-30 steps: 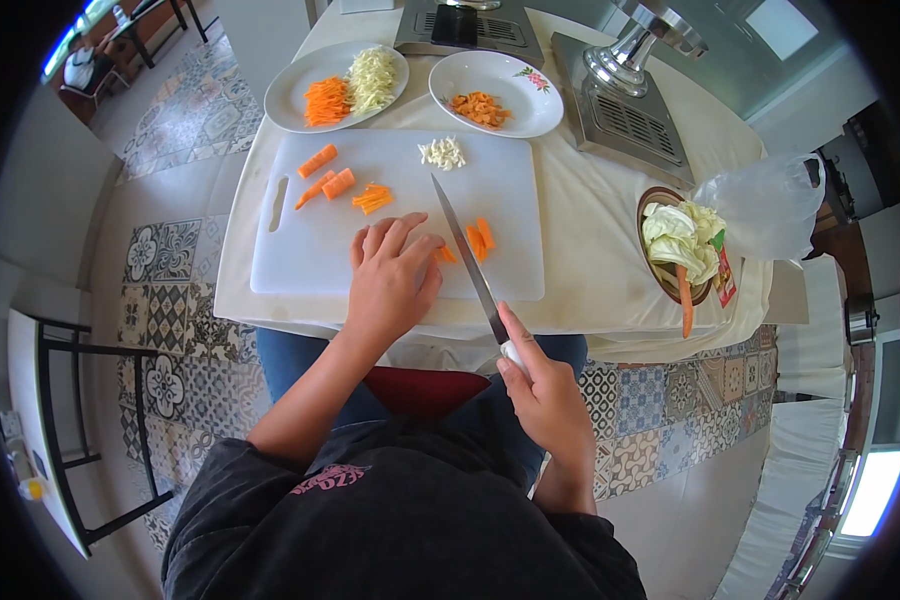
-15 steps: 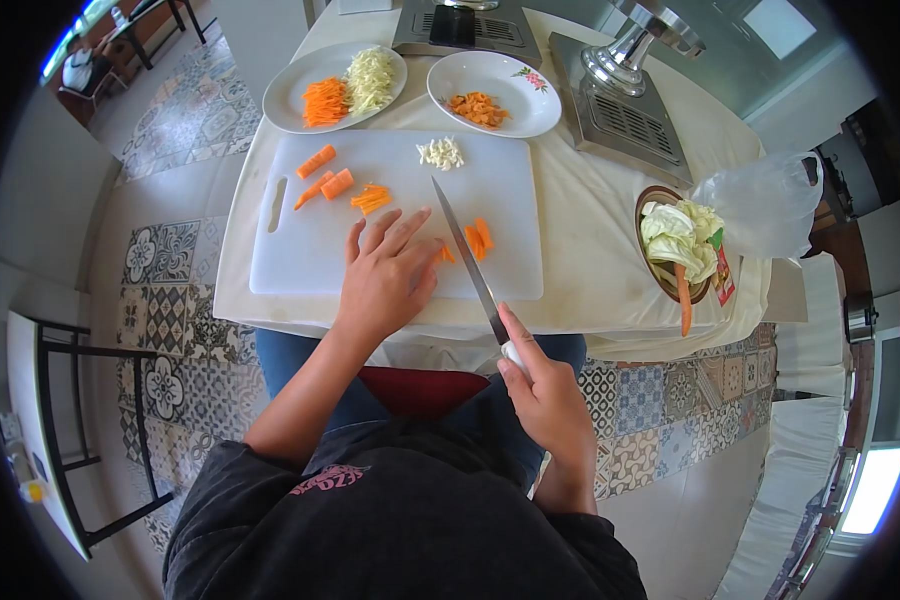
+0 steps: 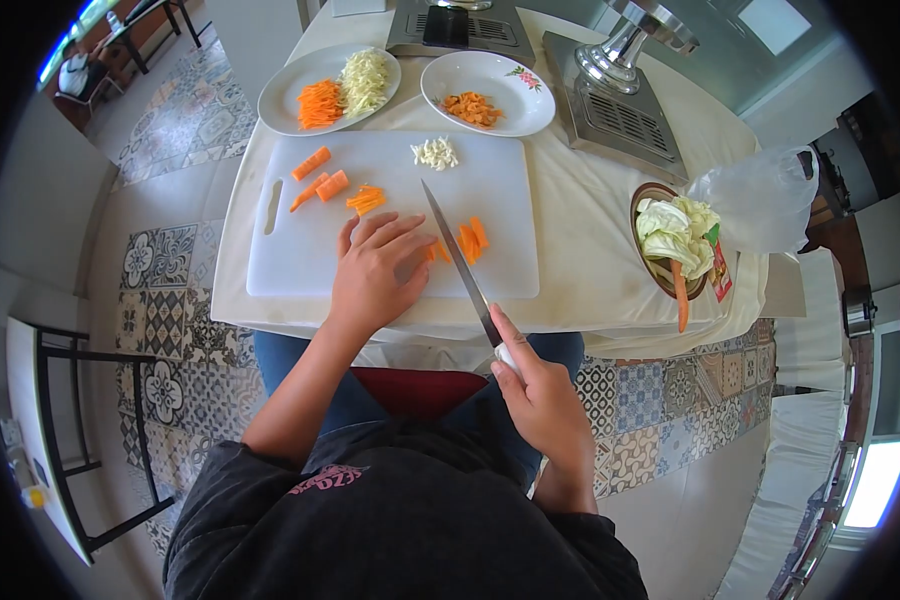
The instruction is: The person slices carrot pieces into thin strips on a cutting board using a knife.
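Orange carrot pieces [image 3: 473, 240] lie beside the knife [image 3: 461, 262] in the right hand [image 3: 544, 395].

Plastic bag [image 3: 750, 208], vented steel appliance [image 3: 625, 128], patterned floor tiles [image 3: 175, 250], black-legged table [image 3: 27, 400], seated person [image 3: 76, 76]

The knife [image 3: 459, 257] has a smooth metal blade [image 3: 475, 290] with a grey sheen and a white handle [image 3: 508, 356] that looks like plastic. The board [image 3: 305, 270] looks like white plastic, smooth and faintly satiny. Matt cream cloth [image 3: 630, 345], softly creased, covers the desk [image 3: 585, 230]. The plate [image 3: 279, 108] and the dish [image 3: 522, 112] look like glazed ceramic, smooth and glossy. The right stove [image 3: 625, 115] is grey metal with a satin sheen; the stand [image 3: 608, 68] on it is polished, shiny metal. The bag [image 3: 750, 205] is crinkled, translucent plastic. The shirt [image 3: 400, 520] is matt black cloth, and the floor [image 3: 163, 262] looks tiled.
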A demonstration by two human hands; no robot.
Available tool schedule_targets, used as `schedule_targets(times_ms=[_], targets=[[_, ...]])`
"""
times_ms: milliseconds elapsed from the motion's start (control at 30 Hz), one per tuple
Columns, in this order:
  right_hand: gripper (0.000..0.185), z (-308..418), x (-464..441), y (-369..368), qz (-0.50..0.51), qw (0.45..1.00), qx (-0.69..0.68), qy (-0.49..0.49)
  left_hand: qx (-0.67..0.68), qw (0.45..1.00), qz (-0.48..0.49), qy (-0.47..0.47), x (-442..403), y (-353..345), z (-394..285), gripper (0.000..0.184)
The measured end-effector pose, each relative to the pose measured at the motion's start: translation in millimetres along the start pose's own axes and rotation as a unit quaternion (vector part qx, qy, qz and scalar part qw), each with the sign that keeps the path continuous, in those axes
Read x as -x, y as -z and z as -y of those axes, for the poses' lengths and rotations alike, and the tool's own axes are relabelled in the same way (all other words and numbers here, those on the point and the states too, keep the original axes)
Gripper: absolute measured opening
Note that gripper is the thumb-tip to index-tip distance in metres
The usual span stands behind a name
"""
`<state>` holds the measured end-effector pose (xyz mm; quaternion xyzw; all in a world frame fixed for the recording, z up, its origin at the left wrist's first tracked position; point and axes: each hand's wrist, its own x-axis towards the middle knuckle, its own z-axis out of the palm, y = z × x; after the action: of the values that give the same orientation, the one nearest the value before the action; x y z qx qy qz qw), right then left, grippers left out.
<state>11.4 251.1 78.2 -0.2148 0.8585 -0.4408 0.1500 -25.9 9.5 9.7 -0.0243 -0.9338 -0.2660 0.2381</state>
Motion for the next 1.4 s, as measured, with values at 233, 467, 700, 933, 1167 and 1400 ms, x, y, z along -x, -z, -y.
schedule_targets(times_ms=[233,467,700,933,1167,1400], targets=[[0.060,-1,-2,-8,0.002,1.000,0.006,0.013,0.010,0.998,-0.052,0.013,-2,-1,1,0.027],[0.060,1,-5,-8,0.021,0.998,0.058,0.009,0.025,0.997,-0.069,-0.022,1,-4,7,0.016],[0.060,5,-8,-6,0.036,0.996,0.087,-0.004,-0.010,0.997,-0.069,-0.041,1,-5,7,0.016],[0.059,3,-9,-6,0.043,0.997,0.065,-0.009,-0.017,0.997,-0.065,-0.029,3,-7,7,0.017],[0.061,7,-8,-10,0.052,0.996,0.071,-0.014,-0.014,0.997,-0.073,-0.014,3,-9,5,0.012],[0.062,10,-21,-11,0.072,0.990,0.115,-0.019,-0.014,0.997,-0.073,-0.012,3,-9,5,0.012]])
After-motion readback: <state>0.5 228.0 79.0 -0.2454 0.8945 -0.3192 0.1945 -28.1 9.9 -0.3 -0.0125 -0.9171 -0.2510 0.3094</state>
